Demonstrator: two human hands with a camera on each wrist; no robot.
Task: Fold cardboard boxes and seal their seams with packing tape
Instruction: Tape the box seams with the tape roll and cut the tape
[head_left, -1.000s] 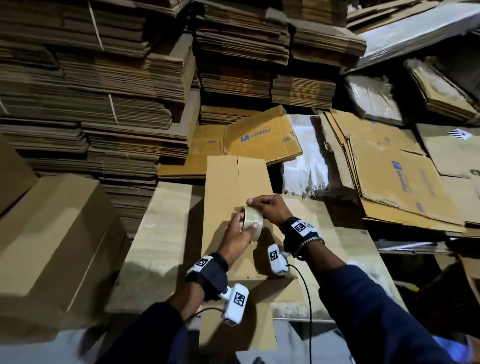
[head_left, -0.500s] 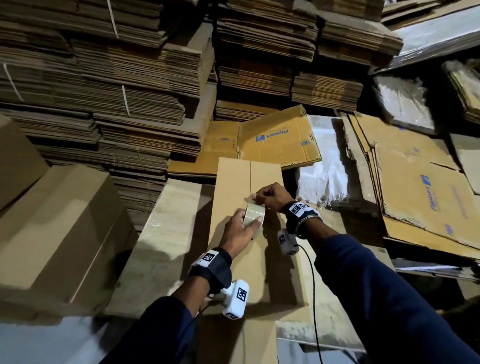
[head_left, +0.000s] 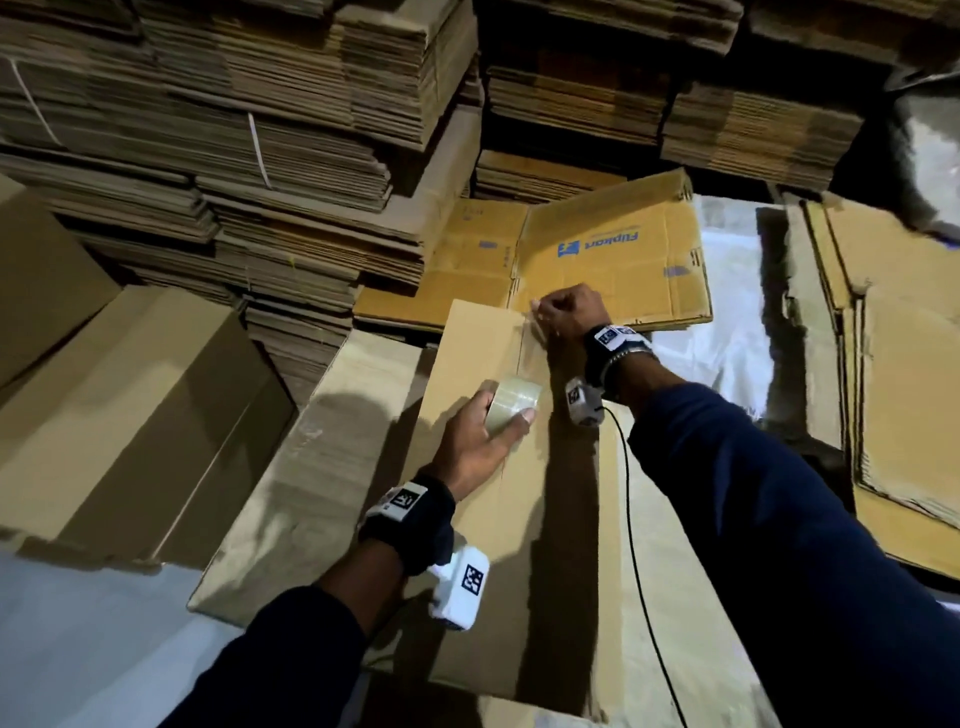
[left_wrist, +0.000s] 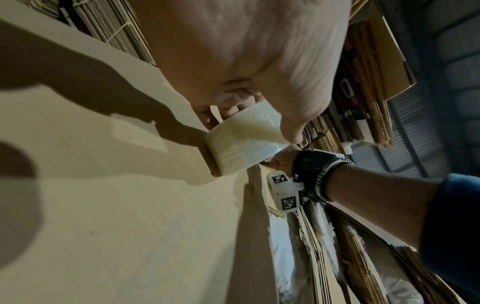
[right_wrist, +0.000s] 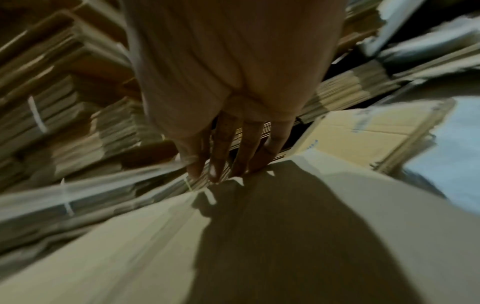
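Clear tape roll (head_left: 511, 404), tan cardboard box (head_left: 483, 358)

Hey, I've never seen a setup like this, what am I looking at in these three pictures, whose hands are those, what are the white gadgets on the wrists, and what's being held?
No robot here: a person in dark blue sleeves works with bare hands. The wide picture comes from a camera worn on the head. The other two come from the white wrist cameras strapped under each wrist, looking along the fingers; the right one is blurred.

In front lies a long plain brown cardboard box, folded flat, with a seam down its middle. The left hand grips a roll of clear packing tape. The right hand is at the box's far edge and seems to press the tape's free end there; a strip of tape runs between them along the seam.

Around it are stacks of flat cardboard and a printed yellowish carton.
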